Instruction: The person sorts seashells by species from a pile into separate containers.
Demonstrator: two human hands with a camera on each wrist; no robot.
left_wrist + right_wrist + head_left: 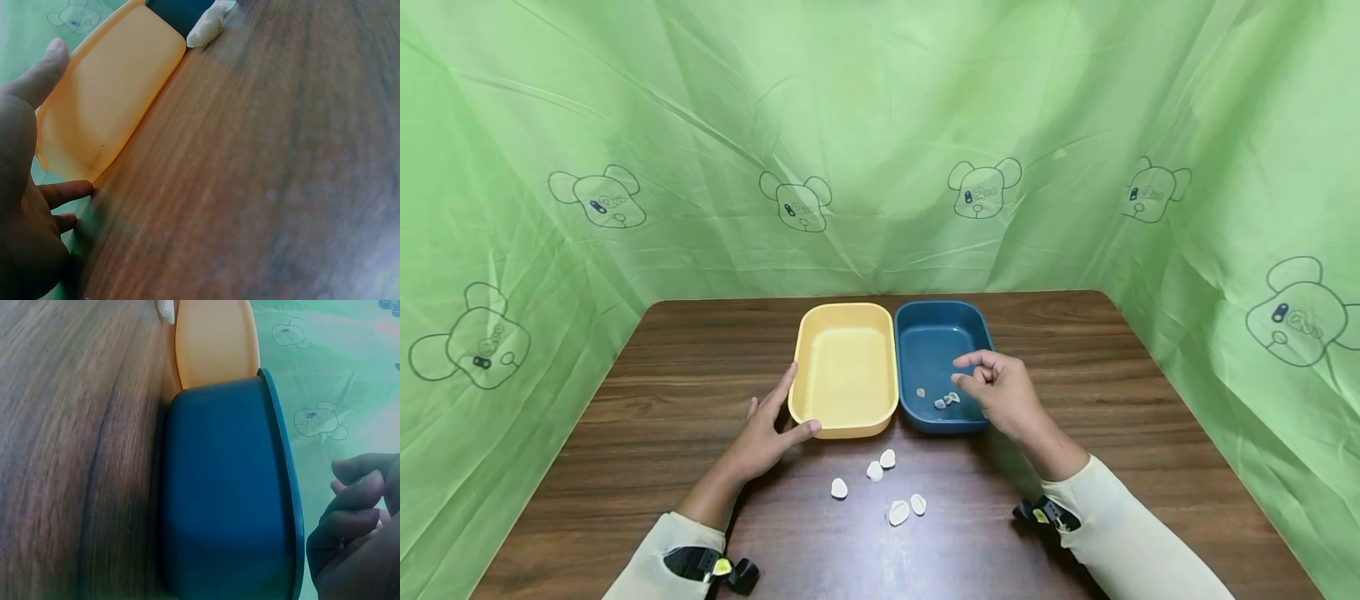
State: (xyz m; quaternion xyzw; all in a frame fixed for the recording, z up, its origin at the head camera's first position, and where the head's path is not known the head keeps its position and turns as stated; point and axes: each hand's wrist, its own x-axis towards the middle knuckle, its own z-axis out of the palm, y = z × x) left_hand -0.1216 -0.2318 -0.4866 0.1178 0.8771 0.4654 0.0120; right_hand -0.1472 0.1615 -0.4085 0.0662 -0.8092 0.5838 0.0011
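Observation:
My right hand (1004, 390) is above the near right part of a blue bin (943, 427), its thumb and index fingertip apart with nothing seen between them. In the right wrist view, the other fingers (340, 528) curl loosely beside the bin's rim. Several small, brownish and greyish shells (940, 403) lie in the bin. With fingers spread, my left hand (760, 442) touches the near left corner of a yellow bin (846, 432), thumb at its front rim and fingers along its left side. Nothing lies in the yellow bin. Several white seashells (898, 512) rest on the table in front.
The two bins stand side by side on a brown wooden table (700, 358). A green curtain (880, 125) with printed bear heads hangs behind and along both sides of it.

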